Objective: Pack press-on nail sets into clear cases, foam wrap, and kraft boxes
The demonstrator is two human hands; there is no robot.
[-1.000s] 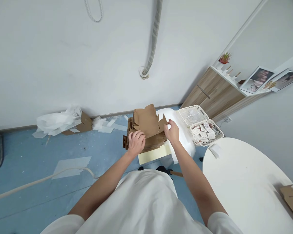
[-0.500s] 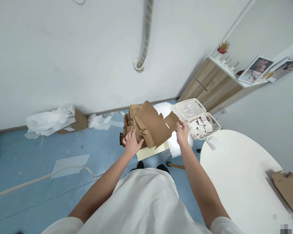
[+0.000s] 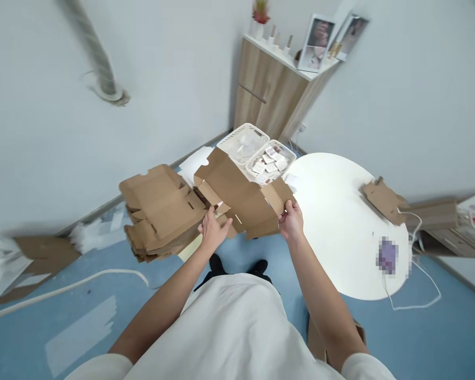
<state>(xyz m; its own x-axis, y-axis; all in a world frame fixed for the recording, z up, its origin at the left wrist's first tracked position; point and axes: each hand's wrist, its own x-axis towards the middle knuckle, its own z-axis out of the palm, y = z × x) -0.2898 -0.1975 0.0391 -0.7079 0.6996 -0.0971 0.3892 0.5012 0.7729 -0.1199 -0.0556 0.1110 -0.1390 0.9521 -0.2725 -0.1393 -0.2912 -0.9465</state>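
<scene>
At centre, the right hand (image 3: 292, 221) pinches a carton blank (image 3: 241, 195), now separate from the stack (image 3: 162, 206); the half-open left hand's (image 3: 214, 231) hold is unclear.

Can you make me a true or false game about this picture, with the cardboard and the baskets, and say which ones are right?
1. The right hand grips an unfolded cardboard box blank. True.
2. The round table has a blue top. False: its top is white.
3. The stack of flat cardboard boxes is to the left of the box blank. True.
4. The potted plant stands on the floor. False: it stands on top of the wood-grain cabinet.
5. The person's shirt is black. False: it is white.
</scene>
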